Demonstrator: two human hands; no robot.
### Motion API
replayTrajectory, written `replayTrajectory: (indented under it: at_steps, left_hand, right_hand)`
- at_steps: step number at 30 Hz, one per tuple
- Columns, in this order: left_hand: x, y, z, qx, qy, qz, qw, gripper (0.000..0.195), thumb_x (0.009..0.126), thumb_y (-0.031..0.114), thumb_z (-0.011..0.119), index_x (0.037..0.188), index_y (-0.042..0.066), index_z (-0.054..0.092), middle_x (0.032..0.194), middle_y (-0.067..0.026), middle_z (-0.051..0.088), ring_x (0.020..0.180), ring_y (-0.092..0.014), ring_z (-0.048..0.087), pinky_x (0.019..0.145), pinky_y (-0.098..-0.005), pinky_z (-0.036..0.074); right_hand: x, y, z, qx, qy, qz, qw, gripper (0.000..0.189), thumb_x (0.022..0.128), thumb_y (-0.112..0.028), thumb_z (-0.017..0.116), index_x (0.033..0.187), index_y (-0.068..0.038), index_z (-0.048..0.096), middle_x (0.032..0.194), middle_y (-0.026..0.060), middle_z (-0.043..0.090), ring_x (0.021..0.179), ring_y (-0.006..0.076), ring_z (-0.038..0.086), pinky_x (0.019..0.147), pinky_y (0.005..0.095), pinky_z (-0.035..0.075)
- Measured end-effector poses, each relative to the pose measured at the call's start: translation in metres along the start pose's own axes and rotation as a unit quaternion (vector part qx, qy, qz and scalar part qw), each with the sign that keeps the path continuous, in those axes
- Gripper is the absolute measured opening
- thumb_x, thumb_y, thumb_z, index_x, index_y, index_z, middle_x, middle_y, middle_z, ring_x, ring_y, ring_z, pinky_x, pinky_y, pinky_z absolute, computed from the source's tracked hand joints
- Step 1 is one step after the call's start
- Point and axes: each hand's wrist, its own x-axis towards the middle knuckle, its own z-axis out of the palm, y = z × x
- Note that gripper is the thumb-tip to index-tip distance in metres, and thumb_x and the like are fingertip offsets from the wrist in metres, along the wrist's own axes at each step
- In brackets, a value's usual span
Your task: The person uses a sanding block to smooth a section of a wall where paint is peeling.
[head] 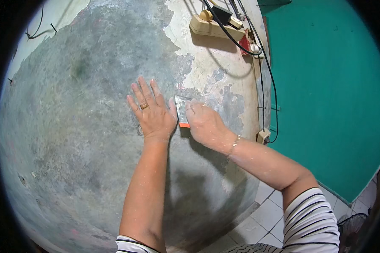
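Note:
My left hand point(155, 117) lies flat against a grey plaster wall point(91, 136) with its fingers spread, a gold ring on one of them. Just to its right, my right hand point(205, 123) grips a flat metal scraper point(181, 110) with an orange strip along its lower edge. Most of the scraper's right part is hidden by my fingers. The blade lies close to the wall, near my left thumb. Around and above the right hand, ragged patches of cream paint point(209, 72) border bare grey plaster. Pale specks dot both forearms.
An extension socket point(215, 28) with plugs and an adapter is on the wall at upper right. Black cables point(274, 91) hang down to a lower socket point(263, 136). Beyond the corner stands a green wall point(326, 95) above white floor tiles point(267, 218). A nail point(53, 27) sticks out at upper left.

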Motion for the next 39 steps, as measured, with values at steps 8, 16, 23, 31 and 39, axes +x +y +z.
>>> replayTrajectory:
  at_steps: [8,16,23,31,39]
  left_hand:
    - [-0.002,-0.009,-0.005,0.019,-0.016,0.003,1.0,0.075,0.088,0.034,0.056,0.147,-0.002,0.027,0.156,-0.0253,0.012,0.144,-0.043,0.012,0.116,-0.0568,0.005]
    - [0.0,0.001,0.001,-0.014,0.003,0.008,1.0,0.074,0.087,0.034,0.057,0.145,-0.002,0.029,0.156,-0.0257,0.014,0.144,-0.043,0.012,0.116,-0.0575,0.005]
    - [-0.001,-0.001,0.001,-0.002,0.026,0.011,1.0,0.075,0.086,0.034,0.058,0.145,-0.002,0.03,0.156,-0.0255,0.014,0.144,-0.042,0.012,0.116,-0.0567,0.006]
    - [-0.001,-0.004,-0.002,0.011,0.002,0.006,1.0,0.076,0.086,0.033,0.059,0.146,-0.002,0.028,0.156,-0.0258,0.013,0.145,-0.042,0.011,0.116,-0.0563,0.006]
    - [0.0,0.008,-0.001,0.0,-0.018,0.005,1.0,0.076,0.086,0.033,0.058,0.146,-0.002,0.028,0.156,-0.0255,0.011,0.145,-0.042,0.008,0.116,-0.056,0.004]
  right_hand:
    - [0.042,-0.015,-0.006,-0.019,-0.043,0.113,0.992,0.012,0.076,-0.007,0.056,0.081,0.003,0.06,0.084,0.0222,0.062,0.082,0.0373,0.063,0.071,0.0449,0.052]
    - [0.064,0.01,-0.003,-0.067,0.034,0.142,0.987,0.01,0.076,-0.006,0.056,0.078,0.002,0.06,0.08,0.024,0.062,0.078,0.0413,0.062,0.07,0.0473,0.05]
    - [0.05,0.007,-0.003,-0.047,0.045,0.096,0.993,0.015,0.078,-0.011,0.057,0.074,0.002,0.064,0.078,0.0257,0.063,0.076,0.0415,0.063,0.07,0.0492,0.049]
    - [0.064,0.035,-0.019,-0.056,-0.094,0.118,0.987,0.018,0.078,-0.012,0.054,0.086,-0.003,0.068,0.081,0.0227,0.065,0.078,0.0411,0.063,0.072,0.0484,0.05]
    - [0.095,0.115,-0.055,-0.13,-0.012,0.265,0.955,0.023,0.083,-0.016,0.052,0.091,-0.005,0.071,0.078,0.0225,0.065,0.078,0.0407,0.063,0.073,0.0483,0.049]
